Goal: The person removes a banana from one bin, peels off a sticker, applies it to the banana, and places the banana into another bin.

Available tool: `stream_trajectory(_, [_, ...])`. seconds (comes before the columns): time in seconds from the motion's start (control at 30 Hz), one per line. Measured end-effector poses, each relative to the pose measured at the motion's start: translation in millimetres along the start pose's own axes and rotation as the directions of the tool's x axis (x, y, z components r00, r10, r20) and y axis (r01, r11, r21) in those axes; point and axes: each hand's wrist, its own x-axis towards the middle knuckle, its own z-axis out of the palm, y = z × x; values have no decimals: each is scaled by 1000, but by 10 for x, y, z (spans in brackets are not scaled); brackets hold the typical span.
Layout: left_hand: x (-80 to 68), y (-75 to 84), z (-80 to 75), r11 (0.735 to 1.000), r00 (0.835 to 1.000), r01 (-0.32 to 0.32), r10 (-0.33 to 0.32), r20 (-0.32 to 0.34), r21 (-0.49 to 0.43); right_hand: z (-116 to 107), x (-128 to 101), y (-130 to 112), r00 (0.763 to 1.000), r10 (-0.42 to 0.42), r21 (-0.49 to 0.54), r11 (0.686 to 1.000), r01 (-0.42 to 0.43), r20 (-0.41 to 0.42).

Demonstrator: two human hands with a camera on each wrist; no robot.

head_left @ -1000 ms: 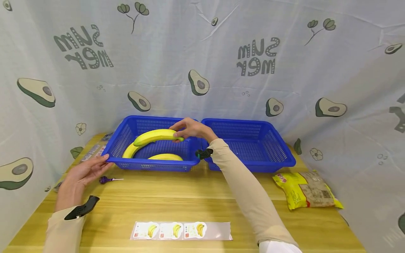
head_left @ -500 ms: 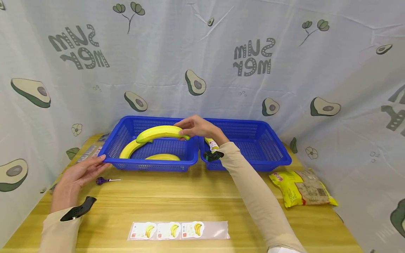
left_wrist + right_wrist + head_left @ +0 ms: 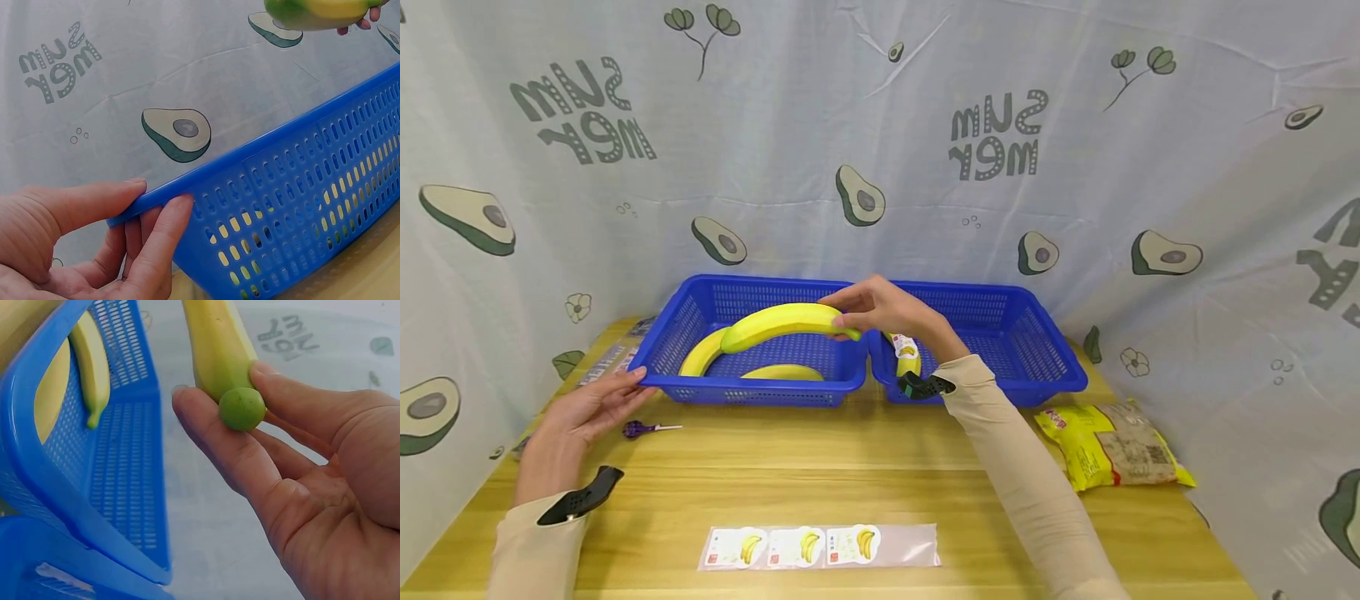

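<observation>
My right hand pinches a yellow banana near its green stem end, the thumb on one side and fingers on the other. The banana lies nearly level above the left blue basket. Two more bananas are inside that basket, a curved one at the left and another behind the front wall. With thumb and fingers, my left hand grips the rim at the basket's front left corner. In the right wrist view the green stem tip shows between thumb and forefinger.
The right blue basket stands alongside, holding a banana with a label, partly covered by my wrist. A strip of banana stickers lies at the front. A lollipop lies left, a yellow bag right. A printed curtain hangs behind.
My right hand has shifted slightly right with the banana. The labelled banana in the right basket has come into view beside my wrist. My left hand keeps its grip on the rim.
</observation>
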Motion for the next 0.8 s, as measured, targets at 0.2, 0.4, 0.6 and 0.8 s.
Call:
stream_trajectory(0.2, [7,-1,-1,1000,1000,6,-6,-11,-3,33,-147,-79,1000,-9,-15,1000,8,-21])
stream_trajectory(0.4, [23,-4,-11,1000,1000,17,-18,-12,-13,58,-334,-132,999,-35,36,999,36,-40])
stream_trajectory(0.6, [20,-12,-31,1000,1000,12,-12,15,-4,66,-539,-112,996,-51,35,998,54,-69])
stream_trajectory(0.8, [19,-14,-48,1000,999,14,-14,34,-1,96,-742,-28,995,-36,17,999,38,-97])
